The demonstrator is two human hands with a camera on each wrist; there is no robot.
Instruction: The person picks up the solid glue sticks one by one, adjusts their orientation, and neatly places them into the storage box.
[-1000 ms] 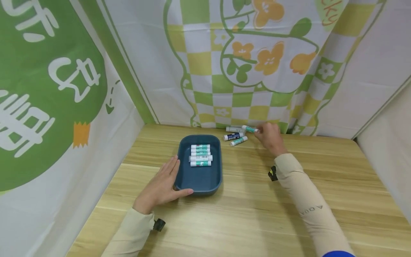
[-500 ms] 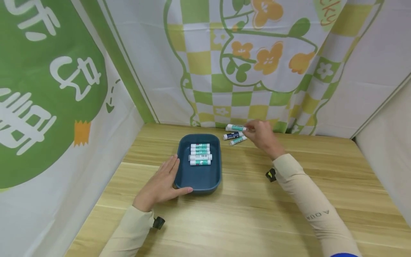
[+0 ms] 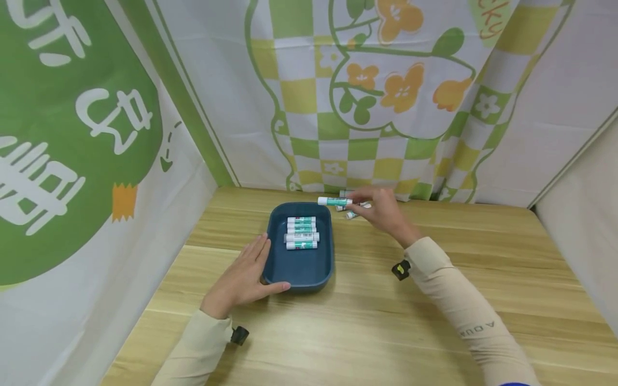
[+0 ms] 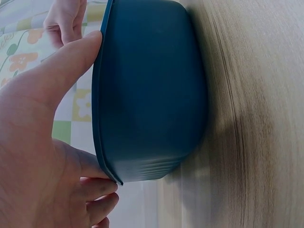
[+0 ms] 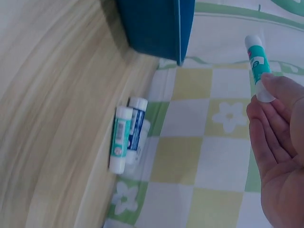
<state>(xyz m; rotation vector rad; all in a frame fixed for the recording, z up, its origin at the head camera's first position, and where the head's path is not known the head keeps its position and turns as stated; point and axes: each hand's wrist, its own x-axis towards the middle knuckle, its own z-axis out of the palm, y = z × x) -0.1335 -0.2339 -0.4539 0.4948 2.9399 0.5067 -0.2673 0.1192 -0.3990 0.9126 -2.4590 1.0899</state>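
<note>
My right hand (image 3: 384, 213) pinches one end of a glue stick (image 3: 332, 201) with a white cap and a green label. It holds the stick raised near the far right corner of a dark blue tray (image 3: 301, 269). Inside the tray several glue sticks (image 3: 301, 245) lie side by side. Along the tray's left side rests my left hand (image 3: 241, 279), fingers straight, thumb over the near rim. In the right wrist view, a green-labelled glue stick (image 5: 121, 140) lies beside a dark blue-labelled one (image 5: 137, 124); a pale one behind them is partly hidden.
The wooden table (image 3: 367, 327) ends at a patterned cloth wall (image 3: 364, 153) at the back, close behind the loose sticks. Another cloth wall (image 3: 169, 214) with green print stands on the left.
My right hand has carried the pinched glue stick leftward from the loose sticks at the back to beside the tray. My left hand and the tray have stayed in place.
</note>
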